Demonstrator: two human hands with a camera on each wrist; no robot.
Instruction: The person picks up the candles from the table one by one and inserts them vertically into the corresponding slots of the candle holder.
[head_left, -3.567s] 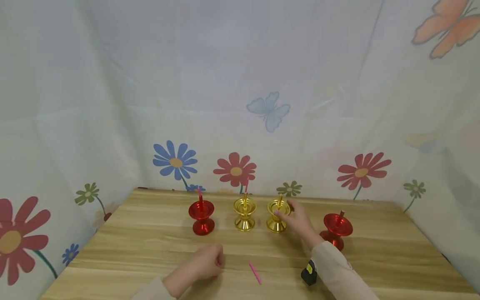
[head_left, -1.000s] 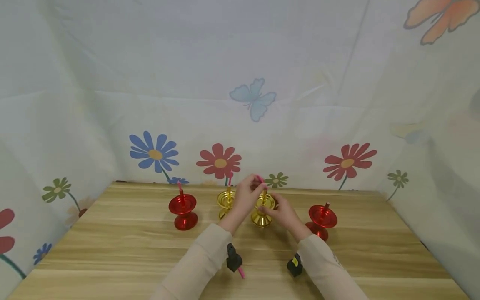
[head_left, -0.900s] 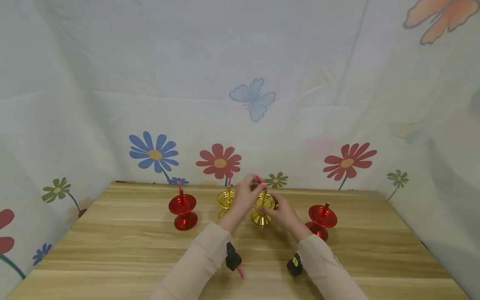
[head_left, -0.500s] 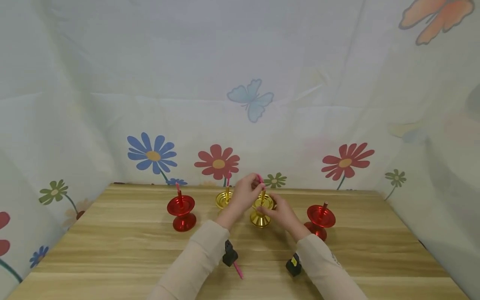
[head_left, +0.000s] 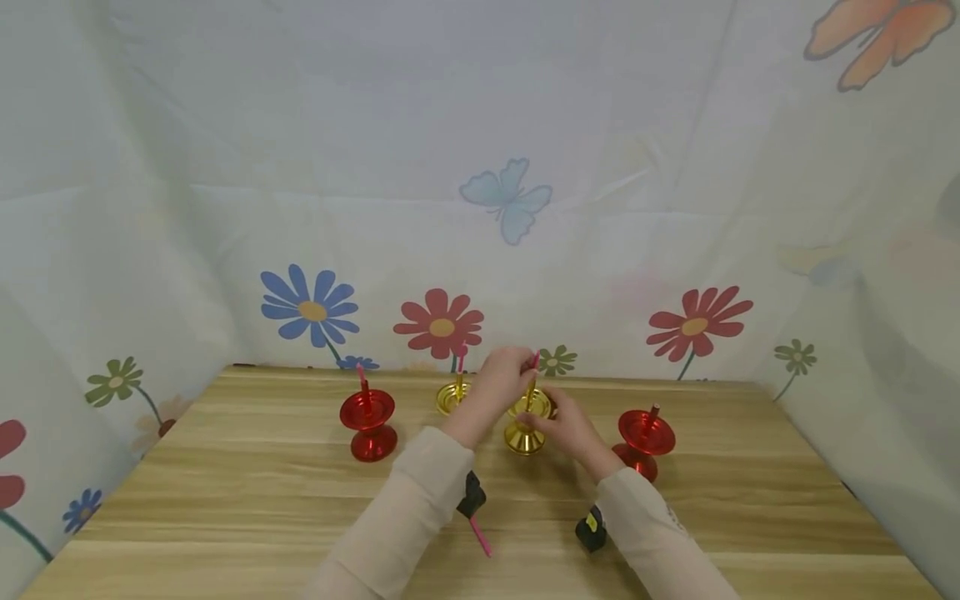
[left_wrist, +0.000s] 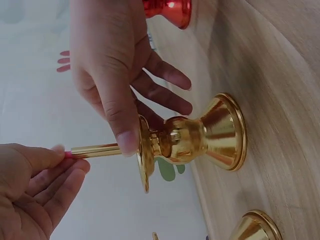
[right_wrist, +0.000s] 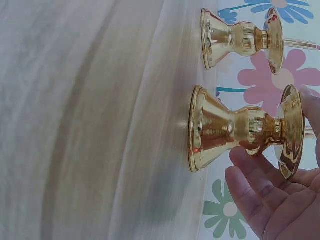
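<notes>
A gold candle holder (head_left: 524, 438) stands upright on the table, its thin tube rising from the dish. My right hand (head_left: 572, 423) grips it by the dish; in the right wrist view the thumb lies on the rim and fingers lie under the dish. At the top of the tube, my left hand (head_left: 501, 377) pinches a thin pink candle (head_left: 536, 361). The left wrist view shows the candle's pink end (left_wrist: 68, 154) at the tube's mouth, mostly hidden by the fingertips. How deep it sits I cannot tell.
Left of the hands are a second gold holder (head_left: 451, 398) and a red holder (head_left: 367, 413), both with pink candles. A red holder (head_left: 647, 433) with a bare tube stands at right. Another pink candle (head_left: 482, 538) lies on the wooden table (head_left: 247, 500). Patterned cloth hangs behind.
My left hand has come from the front of the table up to the gold holder's tube with a candle. In the last half second it has turned, and the candle stands more upright.
</notes>
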